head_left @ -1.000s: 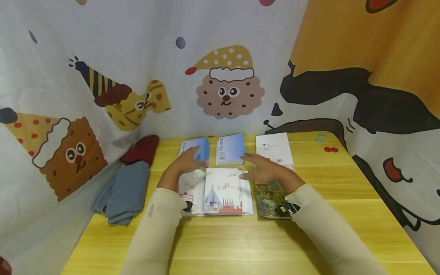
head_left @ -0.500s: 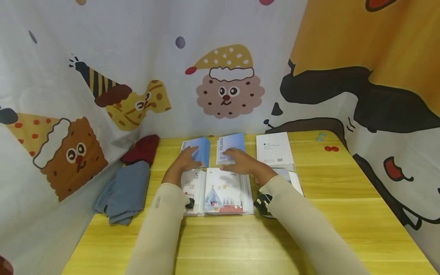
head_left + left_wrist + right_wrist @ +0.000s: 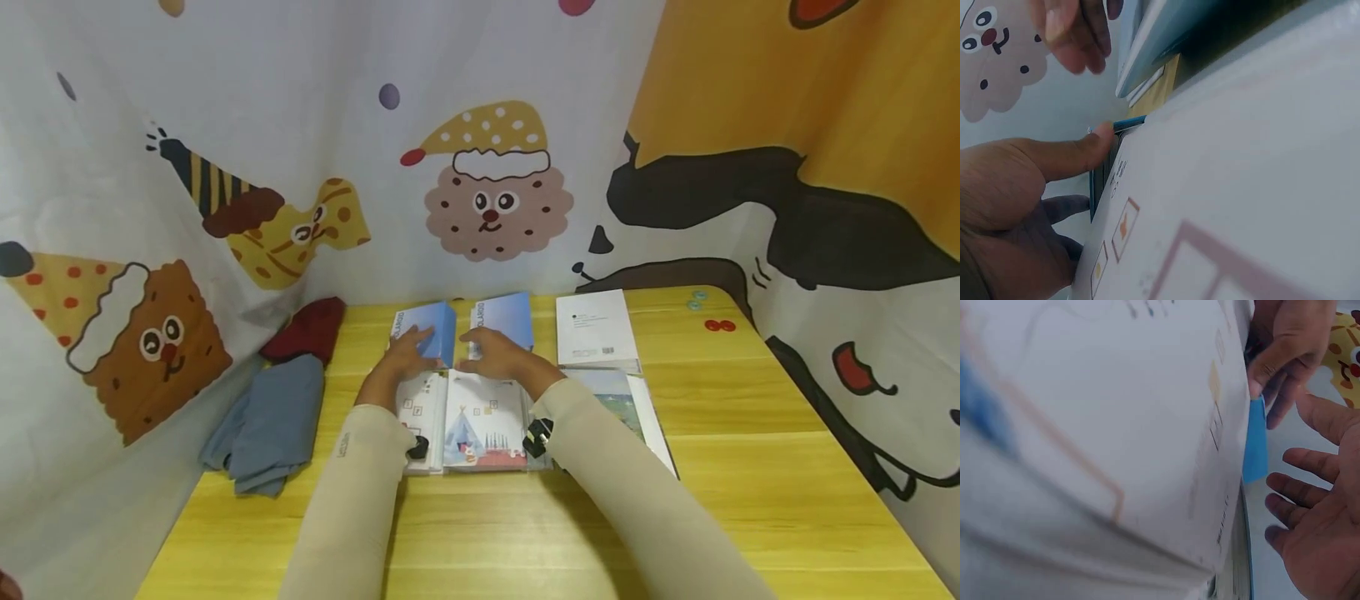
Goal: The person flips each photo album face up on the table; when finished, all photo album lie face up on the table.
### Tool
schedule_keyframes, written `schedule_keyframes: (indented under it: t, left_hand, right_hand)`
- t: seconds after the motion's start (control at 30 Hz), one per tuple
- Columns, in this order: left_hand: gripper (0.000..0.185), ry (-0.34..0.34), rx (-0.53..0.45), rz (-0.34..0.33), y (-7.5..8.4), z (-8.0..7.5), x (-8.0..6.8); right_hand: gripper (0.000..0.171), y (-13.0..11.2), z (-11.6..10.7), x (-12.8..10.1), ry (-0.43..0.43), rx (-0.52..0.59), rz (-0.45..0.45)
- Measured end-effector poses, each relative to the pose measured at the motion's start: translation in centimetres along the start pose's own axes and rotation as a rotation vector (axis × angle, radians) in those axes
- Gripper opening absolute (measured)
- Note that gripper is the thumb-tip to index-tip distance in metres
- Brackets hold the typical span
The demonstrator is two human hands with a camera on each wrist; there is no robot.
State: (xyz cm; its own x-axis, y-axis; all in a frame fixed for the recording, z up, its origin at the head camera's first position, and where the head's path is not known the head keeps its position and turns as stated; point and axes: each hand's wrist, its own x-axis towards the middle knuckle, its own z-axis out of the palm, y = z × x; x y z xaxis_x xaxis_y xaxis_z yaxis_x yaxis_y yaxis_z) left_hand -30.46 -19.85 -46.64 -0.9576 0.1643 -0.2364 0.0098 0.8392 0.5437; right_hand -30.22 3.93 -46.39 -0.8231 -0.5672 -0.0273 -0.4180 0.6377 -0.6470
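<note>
In the head view my left hand [image 3: 399, 368] is at the left blue photo album [image 3: 441, 333] in the back row. Its thumb lies at the album's near edge, with the fingers along the left side; the right wrist view shows that thumb on the blue cover [image 3: 1255, 447]. My right hand [image 3: 501, 360] hovers with spread fingers by the second blue album [image 3: 512, 317], marked POLAROID, and holds nothing. Below the hands lie a white album with a tent picture [image 3: 483, 421] and another white album [image 3: 422, 392], partly covered by my left wrist.
Right of the blue albums lies a white book [image 3: 595, 329]. A landscape-covered album [image 3: 615, 400] sits partly under my right sleeve. Grey-blue cloth [image 3: 277, 425] and dark red cloth [image 3: 309, 329] lie left. Red round pieces [image 3: 720, 326] and pale blue ones [image 3: 697, 298] are far right.
My right hand has moved left, from near the white book to between the two blue albums. My left hand has shifted little at the left blue album. The albums have not moved.
</note>
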Motion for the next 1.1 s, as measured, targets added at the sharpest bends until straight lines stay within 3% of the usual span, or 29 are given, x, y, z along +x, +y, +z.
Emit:
schedule_keyframes:
  t: [0.3, 0.63, 0.8, 0.93, 1.1]
  left_hand:
    - [0.077, 0.028, 0.012, -0.004, -0.5, 0.4, 0.3]
    - [0.071, 0.052, 0.021, 0.012, -0.7, 0.5, 0.4]
    - [0.069, 0.066, -0.003, 0.083, -0.9, 0.4, 0.2]
    - [0.069, 0.099, -0.037, 0.152, -1.1, 0.3, 0.1]
    - [0.073, 0.126, -0.118, 0.174, -1.1, 0.1, 0.0]
  right_hand:
    - [0.062, -1.0, 1.0, 1.0, 0.008, -0.05, -0.001]
    - [0.062, -0.6, 1.9, 1.6, -0.024, -0.118, 0.022]
    - [0.063, -0.4, 2.0, 1.5, -0.036, -0.137, -0.008]
    - [0.067, -0.5, 1.8, 1.2, -0.029, -0.076, 0.003]
    - [0.068, -0.8, 1.5, 0.8, 0.025, 0.032, -0.019]
